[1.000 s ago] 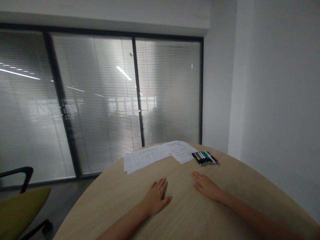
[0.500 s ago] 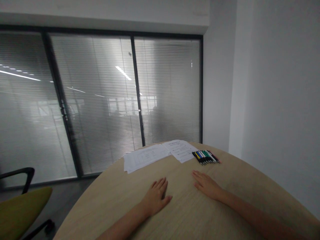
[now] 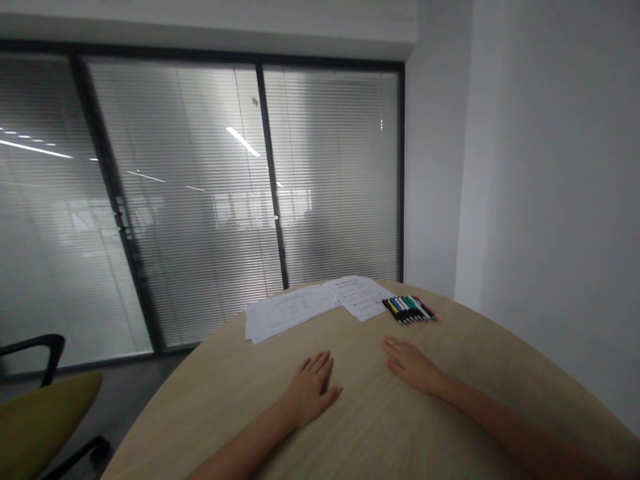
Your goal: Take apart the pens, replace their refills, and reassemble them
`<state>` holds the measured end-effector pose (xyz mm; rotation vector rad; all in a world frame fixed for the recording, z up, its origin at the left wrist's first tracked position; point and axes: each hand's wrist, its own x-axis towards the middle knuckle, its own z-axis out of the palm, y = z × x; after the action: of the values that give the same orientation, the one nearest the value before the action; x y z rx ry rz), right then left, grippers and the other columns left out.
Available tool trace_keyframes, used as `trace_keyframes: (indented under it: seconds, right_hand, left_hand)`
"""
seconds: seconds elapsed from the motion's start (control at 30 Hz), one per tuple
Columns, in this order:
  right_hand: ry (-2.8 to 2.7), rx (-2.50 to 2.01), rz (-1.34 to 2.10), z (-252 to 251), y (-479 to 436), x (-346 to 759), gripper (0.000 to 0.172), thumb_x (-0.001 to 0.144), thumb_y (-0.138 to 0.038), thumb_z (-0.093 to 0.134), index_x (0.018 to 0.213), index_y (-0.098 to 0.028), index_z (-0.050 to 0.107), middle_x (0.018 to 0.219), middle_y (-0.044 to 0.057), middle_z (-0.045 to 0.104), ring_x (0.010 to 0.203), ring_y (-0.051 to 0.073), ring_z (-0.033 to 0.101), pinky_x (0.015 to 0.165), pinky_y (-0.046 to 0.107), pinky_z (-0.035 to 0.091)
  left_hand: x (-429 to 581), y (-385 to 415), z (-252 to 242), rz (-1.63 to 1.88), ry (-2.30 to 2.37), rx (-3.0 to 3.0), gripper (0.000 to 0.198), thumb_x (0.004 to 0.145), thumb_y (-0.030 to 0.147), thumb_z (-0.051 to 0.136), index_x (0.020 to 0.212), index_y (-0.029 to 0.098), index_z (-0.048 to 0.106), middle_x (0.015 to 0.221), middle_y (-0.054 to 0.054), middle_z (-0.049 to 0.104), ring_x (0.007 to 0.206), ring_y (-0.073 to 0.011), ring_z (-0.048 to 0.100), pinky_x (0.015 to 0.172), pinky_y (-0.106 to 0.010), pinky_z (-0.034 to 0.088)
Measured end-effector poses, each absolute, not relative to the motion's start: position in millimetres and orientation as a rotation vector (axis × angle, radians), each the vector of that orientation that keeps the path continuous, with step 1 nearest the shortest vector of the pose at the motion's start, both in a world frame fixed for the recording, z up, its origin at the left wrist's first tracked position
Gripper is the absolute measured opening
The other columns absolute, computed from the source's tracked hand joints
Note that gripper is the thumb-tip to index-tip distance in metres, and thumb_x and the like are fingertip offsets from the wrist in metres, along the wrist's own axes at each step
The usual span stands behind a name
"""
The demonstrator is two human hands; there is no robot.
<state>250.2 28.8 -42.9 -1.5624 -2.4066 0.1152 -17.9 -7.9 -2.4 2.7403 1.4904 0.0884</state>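
At the far left, an olive-green chair seat [image 3: 35,407] with a black armrest [image 3: 35,347] is seen beyond the edge of a pale wood-grain counter [image 3: 165,407], and a glass partition with slatted blinds [image 3: 185,200] is set behind it. The left hand [image 3: 309,390] is laid palm down on the counter with the fingers spread and nothing held; the papers are nearest to it but are not touched. A loose stack of printed papers [image 3: 289,313] is placed towards the far edge, and a second printed sheet [image 3: 359,297] is laid against its right side. These sheets are judged light and limp, liable to slide, and best taken by a raised edge or corner. Just beside them, a tight row of capped pens [image 3: 410,309] is laid side by side, though slim markers cannot be ruled out from this view. They are judged light and stiff, prone to rolling, and best pinched around the barrel singly. The right hand [image 3: 413,368] is rested flat and empty, its fingers slightly apart, short of the pens and not touching them.
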Motion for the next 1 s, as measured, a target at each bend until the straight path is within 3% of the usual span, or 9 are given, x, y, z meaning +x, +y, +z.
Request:
trace_keyframes:
  seconds: [1.0]
  right_hand:
    - [-2.412,-1.562,0.088,-41.6,27.7,251.1,0.053,0.082,-0.036,0.032,0.126,-0.007,0.039,0.134,0.013,0.034,0.123,0.021,0.030,0.102,0.035,0.021]
  left_hand:
    - [-17.9,-6.0,-4.9,0.116,1.479,2.747,0.063,0.083,0.049,0.028,0.129,0.007,0.030,0.137,-0.014,0.023,0.126,-0.0233,0.021,0.102,-0.040,0.017]
